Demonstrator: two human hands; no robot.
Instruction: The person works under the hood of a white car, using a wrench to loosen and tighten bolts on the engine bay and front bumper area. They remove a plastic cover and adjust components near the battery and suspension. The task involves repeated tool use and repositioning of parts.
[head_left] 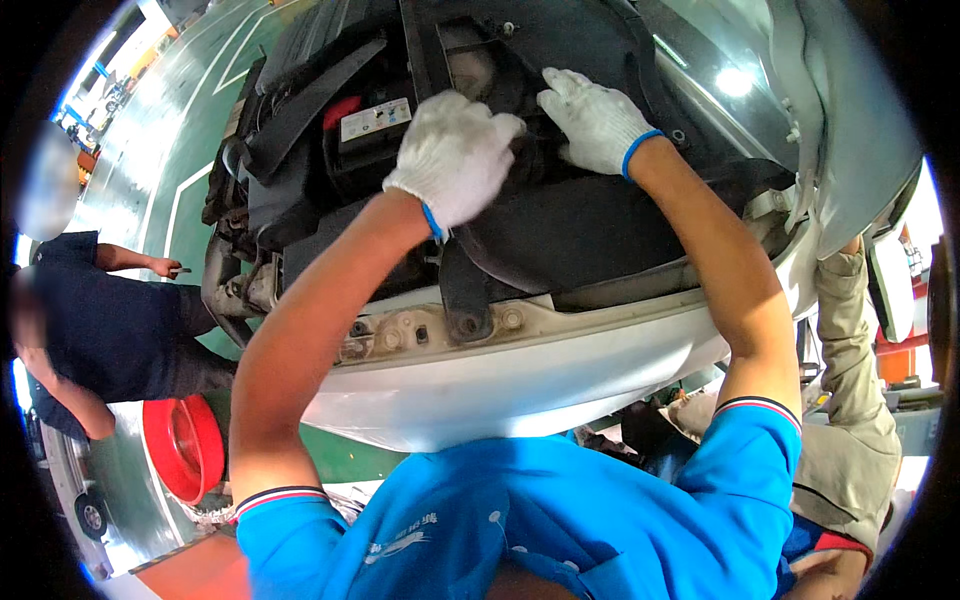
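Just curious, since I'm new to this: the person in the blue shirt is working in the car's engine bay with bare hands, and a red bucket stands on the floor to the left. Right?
Not quite. The head view shows white gloves on both the left hand and right hand. The rest holds: blue shirt, engine bay, red bucket at left.

Around me: a red round bin (183,446) on the green painted floor (175,130) with white lines; a person in dark blue clothes (100,325) at my left, holding a small tool (180,269); a person in beige clothing (850,400) at my right; a white car body panel (520,385); a windscreen (715,70).
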